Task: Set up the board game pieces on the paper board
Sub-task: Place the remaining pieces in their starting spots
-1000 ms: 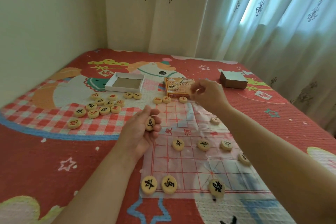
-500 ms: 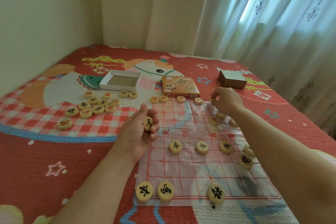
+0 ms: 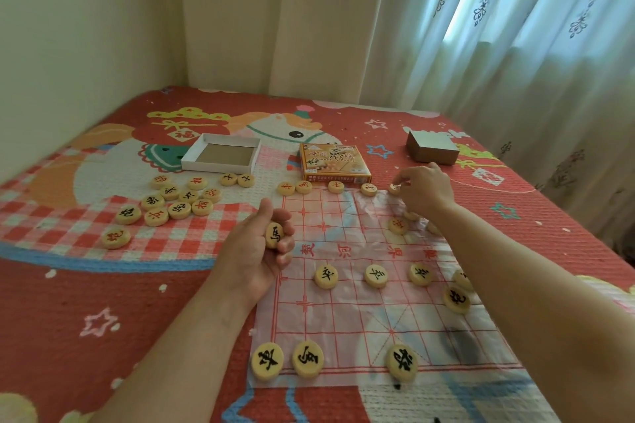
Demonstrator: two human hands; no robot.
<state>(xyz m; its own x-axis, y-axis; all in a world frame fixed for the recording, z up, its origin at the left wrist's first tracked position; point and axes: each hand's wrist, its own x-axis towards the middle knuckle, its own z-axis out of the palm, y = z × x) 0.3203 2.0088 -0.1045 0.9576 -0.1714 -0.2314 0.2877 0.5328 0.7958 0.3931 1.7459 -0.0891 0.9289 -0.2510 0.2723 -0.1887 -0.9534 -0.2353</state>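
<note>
Pieces [image 3: 326, 276] sit on paper board [image 3: 343, 319]. Left hand [image 3: 254, 251] curls round black-marked piece [image 3: 274, 234] over board's left edge. Right hand [image 3: 424, 187] pinches corner piece [image 3: 395, 188] at far right corner. Loose pile [image 3: 178, 199] lies left of board on bedspread [image 3: 103, 302]; white tray [image 3: 220, 166], game box [image 3: 335, 161], grey box [image 3: 432, 149] beyond far edge.

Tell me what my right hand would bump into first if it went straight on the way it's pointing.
Probably the orange game box, just beyond the round piece your right hand pinches. Depth is unclear, so it might pass beside it.
</note>
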